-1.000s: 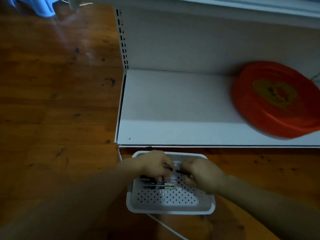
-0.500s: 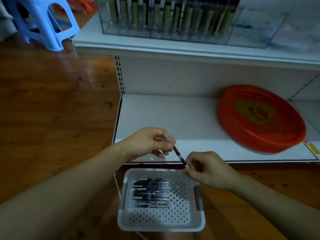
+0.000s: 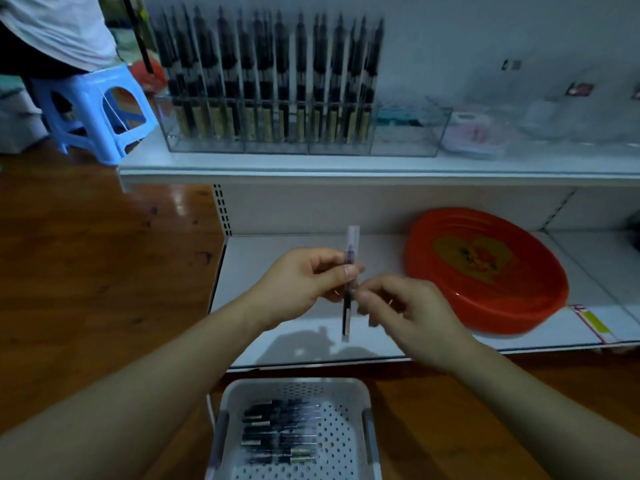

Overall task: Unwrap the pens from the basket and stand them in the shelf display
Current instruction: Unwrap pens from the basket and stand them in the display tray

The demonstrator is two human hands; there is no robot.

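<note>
wrapped pen (image 3: 348, 296) held upright above basket (image 3: 349, 388), left hand (image 3: 301, 284) pinching its upper half, right hand (image 3: 405, 306) fingers curled pinching wrapper mid-length. more pens (image 3: 278, 433) lying in basket; display (image 3: 270, 84) on shelf above.

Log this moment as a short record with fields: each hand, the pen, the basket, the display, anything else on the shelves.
left hand: pinches the pen near its upper half
right hand: fingertips at the pen's middle; grip unclear
pen: upright, in clear wrapper, held over the lower shelf
basket: on the floor, wrapped pens lying in its left side
display: clear, on the upper shelf, rows of pens standing; right compartment without pens
tray: red, on the lower shelf, right
</note>
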